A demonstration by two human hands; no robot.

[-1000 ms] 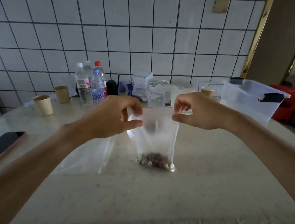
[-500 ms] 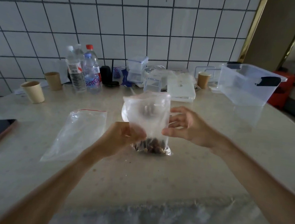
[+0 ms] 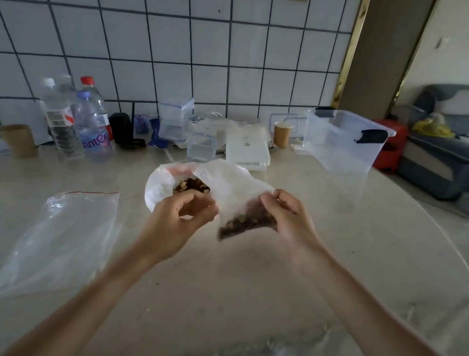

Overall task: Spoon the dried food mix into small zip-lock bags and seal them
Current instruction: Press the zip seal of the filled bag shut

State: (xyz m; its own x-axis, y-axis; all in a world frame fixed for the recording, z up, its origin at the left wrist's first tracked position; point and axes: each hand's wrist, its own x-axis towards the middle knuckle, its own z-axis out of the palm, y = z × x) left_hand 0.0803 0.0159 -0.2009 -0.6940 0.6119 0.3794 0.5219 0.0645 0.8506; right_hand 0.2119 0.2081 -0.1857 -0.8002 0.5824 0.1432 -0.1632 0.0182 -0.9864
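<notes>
Clear small zip-lock bag [image 3: 234,197] with dried food mix [image 3: 245,224] held above table [image 3: 246,286] — pinched by left hand [image 3: 175,223] and right hand [image 3: 286,219], fingers curled. Seal state unclear. Empty bag [image 3: 60,239] lying left — filling pending, probably.

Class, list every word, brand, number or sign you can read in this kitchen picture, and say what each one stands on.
"amte": part of a brand name, cut off at both ends, on the label of the blue-labelled water bottle.
Label of the white-capped water bottle: print too blurred to read.
Blue packet by the tiled wall: white lettering too blurred to read.
Nothing else carries readable text.
</notes>
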